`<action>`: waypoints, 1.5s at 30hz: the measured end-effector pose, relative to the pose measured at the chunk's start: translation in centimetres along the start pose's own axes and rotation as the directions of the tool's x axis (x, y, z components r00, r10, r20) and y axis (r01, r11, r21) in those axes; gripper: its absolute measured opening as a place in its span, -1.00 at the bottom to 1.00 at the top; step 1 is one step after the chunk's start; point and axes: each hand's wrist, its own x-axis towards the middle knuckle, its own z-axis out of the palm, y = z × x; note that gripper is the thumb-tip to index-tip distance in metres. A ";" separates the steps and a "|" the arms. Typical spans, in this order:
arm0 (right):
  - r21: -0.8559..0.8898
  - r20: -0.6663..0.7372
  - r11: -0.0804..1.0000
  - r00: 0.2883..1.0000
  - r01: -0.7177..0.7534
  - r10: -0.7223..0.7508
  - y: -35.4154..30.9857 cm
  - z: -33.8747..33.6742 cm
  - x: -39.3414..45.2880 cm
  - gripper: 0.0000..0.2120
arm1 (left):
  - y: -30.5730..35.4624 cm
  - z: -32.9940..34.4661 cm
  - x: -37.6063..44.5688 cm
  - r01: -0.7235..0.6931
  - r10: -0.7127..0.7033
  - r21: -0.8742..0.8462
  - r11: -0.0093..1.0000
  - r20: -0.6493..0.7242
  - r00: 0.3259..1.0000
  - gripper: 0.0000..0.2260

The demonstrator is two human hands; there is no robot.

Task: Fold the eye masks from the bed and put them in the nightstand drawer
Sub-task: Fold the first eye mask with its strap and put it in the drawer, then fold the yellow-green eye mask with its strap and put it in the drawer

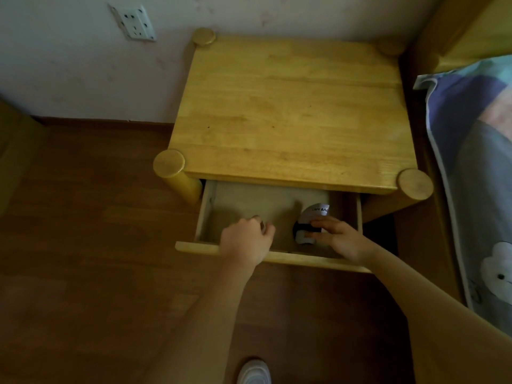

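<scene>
The wooden nightstand [291, 112] has its drawer [203, 214] pulled out toward me. A folded eye mask [314, 212], white and grey with black lettering and a black strap, lies in the drawer's right half. My right hand [340, 239] rests on the mask's near side, fingers pressing it against the drawer bottom and covering part of it. My left hand [246, 239] reaches over the drawer front into the left-middle part, its fingers curled in with nothing visible in them.
The bed [476, 167], under a patterned blue cover, runs along the right side against the nightstand. A wall socket [135, 22] sits on the wall at upper left. My white shoe [253, 372] stands on the brown wooden floor below the drawer.
</scene>
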 end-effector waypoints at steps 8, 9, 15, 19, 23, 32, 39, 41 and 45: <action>-0.195 0.036 0.978 0.995 -0.080 0.089 1.2 -1.0 0.4 -0.51 | 0.0 -0.1 -0.3 -0.020 0.020 0.015 1.000 -0.002 1.000 -0.66; -0.169 0.010 0.983 0.997 -0.070 0.072 1.0 -0.9 0.0 -0.53 | 0.0 -0.1 -0.3 -0.011 0.011 0.022 1.000 -0.002 1.000 -0.65; 0.001 -0.092 0.997 0.993 0.074 -0.074 -2.0 -0.9 -4.4 -0.63 | 0.5 -2.6 -1.4 -0.002 0.002 -0.003 1.000 0.019 1.000 -0.81; 0.081 -0.126 0.980 0.977 0.181 -0.170 -6.4 -3.0 -9.3 -0.74 | 2.7 -7.9 -3.1 -0.065 0.060 -0.078 0.995 -0.062 0.996 -0.83; 0.087 -0.214 0.956 0.943 0.280 -0.257 -11.5 -6.9 -15.9 -0.72 | 7.4 -16.6 -5.1 -0.150 0.131 -0.133 0.980 -0.141 0.981 -0.83; -0.214 -0.352 0.892 0.820 0.399 -0.451 -23.2 -17.3 -37.0 -0.65 | 18.3 -39.3 -14.5 -0.469 0.437 -0.068 0.881 -0.266 0.859 -0.73; -0.412 -0.482 0.822 0.672 0.394 -0.563 -29.6 -22.2 -53.8 -0.58 | 25.4 -53.6 -23.0 -0.639 0.623 0.081 0.765 -0.344 0.702 -0.69; -0.455 -0.545 0.814 0.610 0.360 -0.575 -30.9 -22.9 -58.4 -0.57 | 26.7 -57.0 -25.0 -0.689 0.674 0.113 0.716 -0.367 0.640 -0.69; -0.515 -0.671 0.819 0.477 0.251 -0.568 -32.4 -22.9 -66.9 -0.58 | 28.6 -62.1 -28.4 -0.772 0.745 0.142 0.619 -0.418 0.520 -0.69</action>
